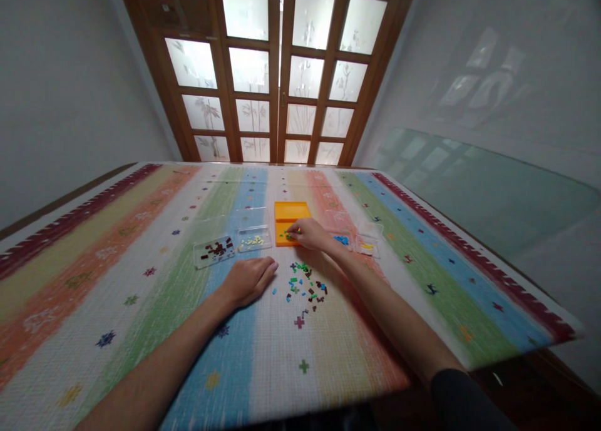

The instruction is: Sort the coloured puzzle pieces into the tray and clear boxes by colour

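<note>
My right hand (308, 233) is over the front compartment of an orange plastic box (292, 211), its fingers pinched together. Small green bricks (284, 234) lie in that compartment beside the fingertips; whether one is between them I cannot make out. My left hand (252, 281) rests on the cloth with fingers curled together, and nothing shows in it. Just right of it, a loose mix of small green, blue and brown toy bricks (303, 282) is scattered on the tablecloth.
Left of the box stand a clear tray of dark brown bricks (216, 249) and another with pale yellow bricks (255, 241). On the right, partly behind my right arm, are blue bricks (342, 239) and a clear tray with yellow pieces (367, 246). A striped tablecloth (154, 318) covers the table.
</note>
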{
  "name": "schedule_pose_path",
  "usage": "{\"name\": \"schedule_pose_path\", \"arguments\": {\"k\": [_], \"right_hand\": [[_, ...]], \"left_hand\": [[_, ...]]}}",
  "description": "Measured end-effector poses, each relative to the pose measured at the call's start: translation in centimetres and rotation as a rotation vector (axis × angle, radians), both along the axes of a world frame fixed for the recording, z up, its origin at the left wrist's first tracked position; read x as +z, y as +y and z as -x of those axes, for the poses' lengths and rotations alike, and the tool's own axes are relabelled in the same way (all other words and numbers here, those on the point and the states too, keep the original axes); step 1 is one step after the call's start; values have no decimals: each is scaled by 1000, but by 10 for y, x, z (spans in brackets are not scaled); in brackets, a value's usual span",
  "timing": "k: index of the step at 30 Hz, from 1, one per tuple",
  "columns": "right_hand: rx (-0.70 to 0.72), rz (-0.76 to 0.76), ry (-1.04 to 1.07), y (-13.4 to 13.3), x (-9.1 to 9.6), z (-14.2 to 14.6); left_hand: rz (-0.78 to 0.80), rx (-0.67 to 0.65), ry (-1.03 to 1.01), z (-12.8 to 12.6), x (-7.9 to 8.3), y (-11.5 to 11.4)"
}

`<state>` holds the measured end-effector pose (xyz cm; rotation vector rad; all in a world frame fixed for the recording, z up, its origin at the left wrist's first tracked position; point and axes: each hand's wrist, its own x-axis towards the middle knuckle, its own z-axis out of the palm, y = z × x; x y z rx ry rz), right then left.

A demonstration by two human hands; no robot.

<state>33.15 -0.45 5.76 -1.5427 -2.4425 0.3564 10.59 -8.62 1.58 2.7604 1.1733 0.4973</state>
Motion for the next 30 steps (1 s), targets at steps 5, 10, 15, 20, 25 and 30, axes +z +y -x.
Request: {"name": "schedule_pose_path", "arguments": {"k": [5, 10, 15, 20, 25, 30], "right_hand": [[-31, -97, -64, -3, 2, -6], [38, -148, 14, -9, 10, -21], [247, -15, 87, -28, 8, -40], [379, 95, 71, -48, -9, -48], [365, 97, 79, -56, -16, -45], [373, 113, 65, -59, -17, -44]], "left_hand": [[-13, 7, 22, 0, -1, 1], [1, 9, 12, 0, -2, 1], [10, 15, 36, 0, -1, 1], [1, 22, 62, 0, 0, 1], [13, 17, 45, 0, 1, 0], [17, 12, 46, 0, 2, 0]]}}
